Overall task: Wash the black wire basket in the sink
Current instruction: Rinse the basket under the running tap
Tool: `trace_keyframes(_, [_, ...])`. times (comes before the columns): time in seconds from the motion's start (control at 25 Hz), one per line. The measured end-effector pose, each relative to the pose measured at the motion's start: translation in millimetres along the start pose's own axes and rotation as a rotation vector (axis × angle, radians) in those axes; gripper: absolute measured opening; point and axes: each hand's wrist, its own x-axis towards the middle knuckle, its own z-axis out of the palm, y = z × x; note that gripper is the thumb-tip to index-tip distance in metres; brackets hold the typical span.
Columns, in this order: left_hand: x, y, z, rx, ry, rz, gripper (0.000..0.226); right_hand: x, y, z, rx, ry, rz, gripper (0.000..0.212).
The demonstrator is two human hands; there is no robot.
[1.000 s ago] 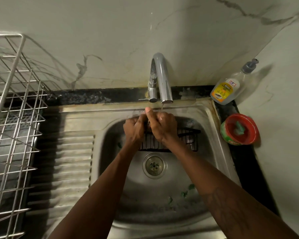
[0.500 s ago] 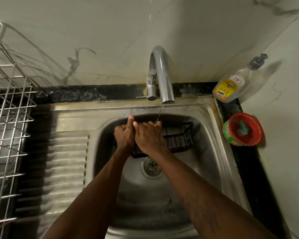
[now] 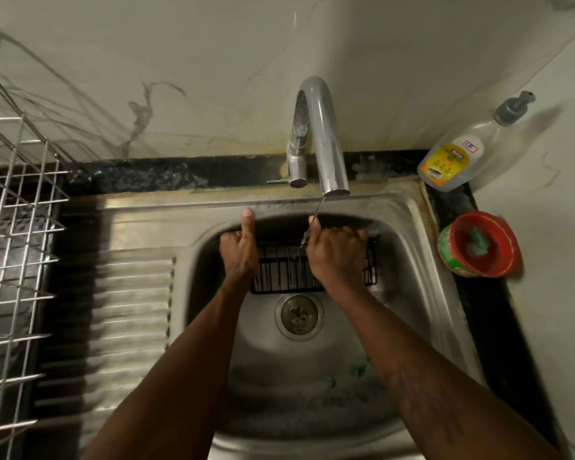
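The black wire basket [image 3: 286,270] is held low in the steel sink [image 3: 409,260], just behind the drain [image 3: 298,314]. My left hand [image 3: 239,252] grips its left end with the thumb pointing up. My right hand [image 3: 337,254] closes over its right half and hides much of the wire there. A thin stream of water falls from the chrome tap [image 3: 326,141] onto my right hand's thumb side.
A dish soap bottle [image 3: 455,157] lies at the back right corner. A red tub with a green scrubber [image 3: 480,244] stands on the right counter. A wire dish rack [image 3: 14,227] fills the left. The ribbed drainboard [image 3: 127,310] lies beside the bowl.
My hands were close together at the basket's left end. Now they are apart: the right hand has slid right along the basket, which sits more centred under the tap.
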Motion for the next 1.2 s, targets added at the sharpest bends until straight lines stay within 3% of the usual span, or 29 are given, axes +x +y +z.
trace_keyframes(0.08, [2,-1,-2,0.021,-0.014,-0.008,0.070,-9,-25,-1,0.067,-0.043,-0.117,0.069])
trace_keyframes(0.2, [0,3,-4,-0.017,-0.022,-0.027,0.046,-33,-69,-2,0.112,0.033,-0.432,0.023])
trace_keyframes(0.24, [0,5,-5,-0.032,-0.008,-0.030,0.042,-33,-74,-1,0.111,0.039,-0.509,0.020])
trace_keyframes(0.36, [-1,3,-6,-0.012,0.028,-0.036,0.057,-8,-35,-5,0.099,-0.070,-0.506,0.049])
trace_keyframes(0.48, [1,-1,-4,0.007,0.007,-0.030,0.085,16,34,-13,0.028,-0.114,-0.147,0.082])
trace_keyframes(0.56, [0,-1,-2,0.003,-0.008,-0.026,0.098,17,45,-11,0.001,-0.080,-0.008,0.082])
trace_keyframes(0.64, [0,-4,-1,0.022,0.003,-0.030,0.107,11,20,-7,0.018,-0.030,0.008,0.081])
trace_keyframes(0.72, [-1,0,0,0.026,-0.002,-0.027,0.100,-6,-22,-4,0.086,-0.075,-0.111,0.073])
trace_keyframes(0.84, [-1,3,-2,-0.021,0.004,-0.031,0.061,-29,-65,-1,0.097,-0.067,-0.445,0.039])
trace_keyframes(0.92, [-3,5,-3,-0.014,0.030,-0.024,0.056,-16,-53,-4,0.101,-0.080,-0.555,0.038])
trace_keyframes(1.0, [-2,1,-4,0.016,0.020,-0.031,0.068,-3,-12,-7,0.071,-0.120,-0.477,0.060])
trace_keyframes(1.08, [-3,1,-4,0.009,0.005,-0.037,0.083,8,29,-13,0.021,-0.117,-0.257,0.080])
trace_keyframes(1.2, [-3,0,0,0.011,0.004,-0.034,0.091,5,14,-12,0.021,-0.105,-0.074,0.086])
